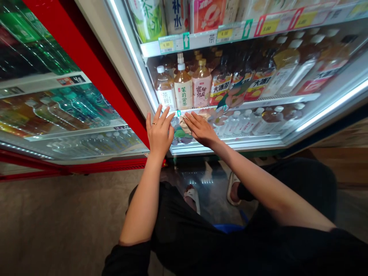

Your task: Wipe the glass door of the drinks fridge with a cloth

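Note:
My left hand (159, 132) lies flat and open against the glass door (258, 130) of a drinks cooler, fingers spread, a ring on one finger. Just to its right, my right hand (201, 128) presses a pale cloth (184, 123) against the same glass with its fingers stretched out over it. Behind the glass, straight above both hands, stand tea bottles (183, 90) with white and yellow caps on a white shelf.
A red-framed cooler (86, 65) with green bottles stands at the left. Price tags (224, 35) line the upper shelf. My feet in white slippers (193, 195) rest on a grey floor, with something blue (228, 227) under my black-clothed legs.

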The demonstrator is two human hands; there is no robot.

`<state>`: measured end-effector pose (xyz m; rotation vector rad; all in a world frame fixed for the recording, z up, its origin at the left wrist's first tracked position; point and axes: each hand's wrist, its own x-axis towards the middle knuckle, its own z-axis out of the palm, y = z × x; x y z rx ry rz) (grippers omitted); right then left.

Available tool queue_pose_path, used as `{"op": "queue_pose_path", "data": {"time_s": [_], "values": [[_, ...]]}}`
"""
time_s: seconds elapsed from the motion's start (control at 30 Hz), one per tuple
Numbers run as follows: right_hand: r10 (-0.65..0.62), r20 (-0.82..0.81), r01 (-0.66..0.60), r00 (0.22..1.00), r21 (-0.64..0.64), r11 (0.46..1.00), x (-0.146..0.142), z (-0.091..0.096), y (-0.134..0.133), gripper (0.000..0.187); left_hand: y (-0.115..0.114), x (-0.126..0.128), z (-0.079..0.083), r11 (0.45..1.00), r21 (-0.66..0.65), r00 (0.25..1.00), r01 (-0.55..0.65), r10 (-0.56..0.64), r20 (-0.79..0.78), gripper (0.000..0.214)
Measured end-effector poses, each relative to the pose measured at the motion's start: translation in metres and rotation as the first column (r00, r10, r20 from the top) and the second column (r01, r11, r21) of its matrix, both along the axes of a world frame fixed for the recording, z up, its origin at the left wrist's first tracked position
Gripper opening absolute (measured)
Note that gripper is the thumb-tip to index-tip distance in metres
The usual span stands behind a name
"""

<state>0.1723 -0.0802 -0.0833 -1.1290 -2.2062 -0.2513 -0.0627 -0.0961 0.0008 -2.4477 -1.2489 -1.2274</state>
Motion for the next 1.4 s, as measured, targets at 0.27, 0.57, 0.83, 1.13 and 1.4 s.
{"op": "queue_pose_path", "data": {"time_s": [0.27, 0.57, 0.83, 1.13, 1.4], "values": [[-0.019, 0.017, 0.019, 1.0, -0.007, 1.0, -0.011, 0.007, -0.003, 0.083, 0.003, 0.008, 0.0, 1.0, 0.002, 1.0, -0.002, 0.002, -0.005, 0.045], [-0.089, -0.034, 0.089, 0.995, 0.002, 0.996, 0.012, 0.017, -0.007, 0.082, 0.01, 0.021, -0.001, 0.998, 0.036, 0.998, 0.059, -0.06, 0.022, 0.045], [-0.098, 0.009, 0.098, 0.995, -0.001, 0.995, 0.031, 0.008, -0.011, 0.08, 0.007, 0.025, 0.003, 0.991, 0.12, 0.998, 0.055, -0.055, 0.001, 0.044], [-0.128, -0.005, 0.128, 0.992, 0.009, 0.992, 0.039, 0.009, -0.013, 0.08, 0.007, 0.029, -0.002, 0.987, 0.134, 0.996, 0.09, -0.087, -0.027, 0.044], [-0.209, -0.127, 0.211, 0.97, 0.004, 0.977, 0.07, -0.004, -0.022, 0.084, 0.008, 0.038, -0.005, 0.983, 0.109, 0.989, 0.149, -0.148, -0.017, 0.048]]}}
